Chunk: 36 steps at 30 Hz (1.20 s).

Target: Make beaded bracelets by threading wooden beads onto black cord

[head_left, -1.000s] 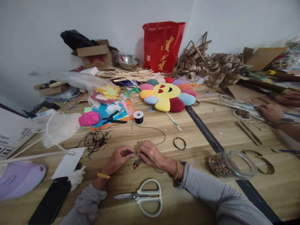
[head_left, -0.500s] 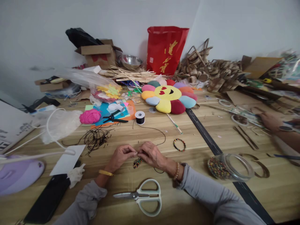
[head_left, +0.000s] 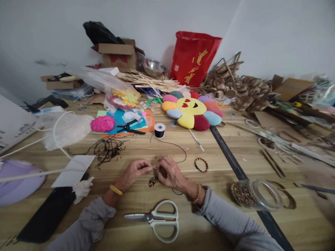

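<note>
My left hand (head_left: 137,172) is closed in a pinch, its fingertips almost meeting those of my right hand (head_left: 170,173). A thin bit of cord spans the small gap between them, and both pinch it; most of it is hidden by the fingers. Just below hangs or lies a small cluster of multicoloured beads (head_left: 153,181); I cannot tell which. Black cord (head_left: 186,153) curves from a white-rimmed spool (head_left: 159,130) towards my right hand, and a loop shows under that wrist. Scissors with pale handles (head_left: 164,220) lie nearer me. A finished-looking beaded bracelet (head_left: 201,165) rests to the right.
A clear jar of beads (head_left: 243,194) lies on its side at the right. To the left are tangled black cord pieces (head_left: 108,150), black pliers (head_left: 129,129), pink yarn (head_left: 102,123) and a black phone-like slab (head_left: 48,214). A flower cushion (head_left: 192,106) sits behind.
The view has shifted slightly. My fingertips have drawn a little apart, the right hand lifting and curling. Another person's hand at the far right has gone from its earlier spot.
</note>
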### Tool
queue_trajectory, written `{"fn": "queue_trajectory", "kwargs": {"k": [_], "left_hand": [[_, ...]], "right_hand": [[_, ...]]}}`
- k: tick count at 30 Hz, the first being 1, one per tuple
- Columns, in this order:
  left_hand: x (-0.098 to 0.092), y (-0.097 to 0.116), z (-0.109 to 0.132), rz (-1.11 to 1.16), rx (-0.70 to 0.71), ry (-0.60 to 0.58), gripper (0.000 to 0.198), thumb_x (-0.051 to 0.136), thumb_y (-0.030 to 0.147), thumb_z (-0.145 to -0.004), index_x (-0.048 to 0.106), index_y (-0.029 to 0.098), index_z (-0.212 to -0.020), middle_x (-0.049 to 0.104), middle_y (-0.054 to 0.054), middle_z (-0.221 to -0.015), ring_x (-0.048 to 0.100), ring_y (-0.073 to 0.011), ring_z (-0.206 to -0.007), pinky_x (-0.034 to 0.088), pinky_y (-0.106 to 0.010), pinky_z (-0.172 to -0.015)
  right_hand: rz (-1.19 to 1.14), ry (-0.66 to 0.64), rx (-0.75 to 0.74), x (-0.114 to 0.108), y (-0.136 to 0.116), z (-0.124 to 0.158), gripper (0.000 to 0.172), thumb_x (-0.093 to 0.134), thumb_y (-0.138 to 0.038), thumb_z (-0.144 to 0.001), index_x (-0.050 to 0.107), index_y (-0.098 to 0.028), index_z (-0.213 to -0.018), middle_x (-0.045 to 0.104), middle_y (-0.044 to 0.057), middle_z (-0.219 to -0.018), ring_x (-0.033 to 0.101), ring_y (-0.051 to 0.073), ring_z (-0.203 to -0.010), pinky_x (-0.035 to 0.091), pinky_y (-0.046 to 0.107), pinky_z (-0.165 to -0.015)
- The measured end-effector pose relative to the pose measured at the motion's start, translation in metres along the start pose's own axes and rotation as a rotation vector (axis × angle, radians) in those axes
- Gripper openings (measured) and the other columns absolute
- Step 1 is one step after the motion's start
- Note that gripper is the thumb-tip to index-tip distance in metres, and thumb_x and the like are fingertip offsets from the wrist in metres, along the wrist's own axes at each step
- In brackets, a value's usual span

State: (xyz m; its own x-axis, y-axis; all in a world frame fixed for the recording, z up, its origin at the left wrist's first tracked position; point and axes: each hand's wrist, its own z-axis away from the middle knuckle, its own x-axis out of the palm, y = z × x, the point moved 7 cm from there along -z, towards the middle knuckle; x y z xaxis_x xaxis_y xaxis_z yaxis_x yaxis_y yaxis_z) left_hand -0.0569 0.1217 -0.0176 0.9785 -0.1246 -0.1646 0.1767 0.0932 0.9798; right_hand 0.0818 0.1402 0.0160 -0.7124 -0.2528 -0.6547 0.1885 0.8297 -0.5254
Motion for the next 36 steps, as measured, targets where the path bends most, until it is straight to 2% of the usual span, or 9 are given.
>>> {"fn": "queue_trajectory", "kwargs": {"k": [3, 6, 11, 15, 22, 28, 36], "left_hand": [[-0.001, 0.0, 0.001, 0.0, -0.007, 0.015, 0.019, 0.066, 0.031, -0.071, 0.063, 0.013, -0.07, 0.06, 0.001, -0.063, 0.053, -0.0135, -0.064, 0.043, -0.024, -0.063], [0.0, -0.001, 0.0, -0.01, -0.005, 0.009, 0.018, 0.066, 0.03, -0.07, 0.063, 0.012, -0.07, 0.06, 0.0, -0.065, 0.053, -0.0142, -0.065, 0.042, -0.025, -0.063], [0.004, -0.003, 0.0, -0.053, 0.029, -0.012, 0.019, 0.065, 0.031, -0.071, 0.064, 0.012, -0.07, 0.062, -0.001, -0.066, 0.054, -0.0148, -0.066, 0.043, -0.026, -0.064], [0.005, -0.004, 0.0, -0.086, 0.04, -0.01, 0.021, 0.065, 0.032, -0.073, 0.064, 0.011, -0.071, 0.062, -0.002, -0.067, 0.054, -0.0147, -0.065, 0.043, -0.026, -0.064], [0.004, -0.004, 0.001, -0.109, 0.047, -0.009, 0.02, 0.064, 0.032, -0.074, 0.066, 0.011, -0.073, 0.064, -0.003, -0.069, 0.057, -0.0156, -0.067, 0.045, -0.027, -0.065], [0.01, -0.005, 0.002, -0.118, 0.053, -0.037, 0.019, 0.063, 0.03, -0.075, 0.068, 0.011, -0.077, 0.066, -0.005, -0.075, 0.06, -0.0165, -0.072, 0.048, -0.027, -0.069], [0.025, 0.012, 0.005, -0.501, 0.236, -0.077, 0.012, 0.062, 0.02, -0.08, 0.073, 0.016, -0.076, 0.06, -0.002, -0.069, 0.056, -0.0137, -0.066, 0.044, -0.023, -0.063]], "right_hand": [[-0.027, -0.02, -0.029, -0.001, -0.004, 0.0, 0.018, 0.057, -0.022, -0.081, 0.05, -0.018, -0.097, 0.057, 0.01, -0.096, 0.052, 0.023, -0.095, 0.044, 0.037, -0.081], [-0.067, -0.023, -0.055, -0.001, -0.005, 0.0, 0.022, 0.061, -0.03, -0.084, 0.051, -0.018, -0.1, 0.059, 0.009, -0.094, 0.053, 0.022, -0.092, 0.044, 0.037, -0.081], [-0.105, -0.032, -0.064, 0.001, -0.003, 0.001, 0.01, 0.054, -0.028, -0.091, 0.055, -0.019, -0.089, 0.06, 0.004, -0.077, 0.054, 0.017, -0.075, 0.044, 0.031, -0.072], [-0.121, -0.03, -0.078, 0.001, -0.004, 0.001, 0.012, 0.05, -0.026, -0.094, 0.057, -0.018, -0.088, 0.06, 0.004, -0.077, 0.054, 0.016, -0.074, 0.044, 0.03, -0.072], [-0.133, -0.075, -0.03, 0.004, 0.0, 0.002, 0.015, 0.049, -0.027, -0.094, 0.059, -0.019, -0.089, 0.061, 0.005, -0.08, 0.055, 0.017, -0.077, 0.044, 0.031, -0.074], [-0.128, 0.011, 0.065, -0.001, 0.007, 0.001, 0.017, 0.047, -0.026, -0.094, 0.057, -0.018, -0.084, 0.059, 0.005, -0.077, 0.053, 0.017, -0.073, 0.044, 0.03, -0.068], [-0.115, 0.028, 0.125, 0.002, 0.016, 0.004, 0.013, 0.048, -0.023, -0.091, 0.054, -0.019, -0.08, 0.055, 0.003, -0.073, 0.05, 0.016, -0.069, 0.042, 0.028, -0.065]]}}
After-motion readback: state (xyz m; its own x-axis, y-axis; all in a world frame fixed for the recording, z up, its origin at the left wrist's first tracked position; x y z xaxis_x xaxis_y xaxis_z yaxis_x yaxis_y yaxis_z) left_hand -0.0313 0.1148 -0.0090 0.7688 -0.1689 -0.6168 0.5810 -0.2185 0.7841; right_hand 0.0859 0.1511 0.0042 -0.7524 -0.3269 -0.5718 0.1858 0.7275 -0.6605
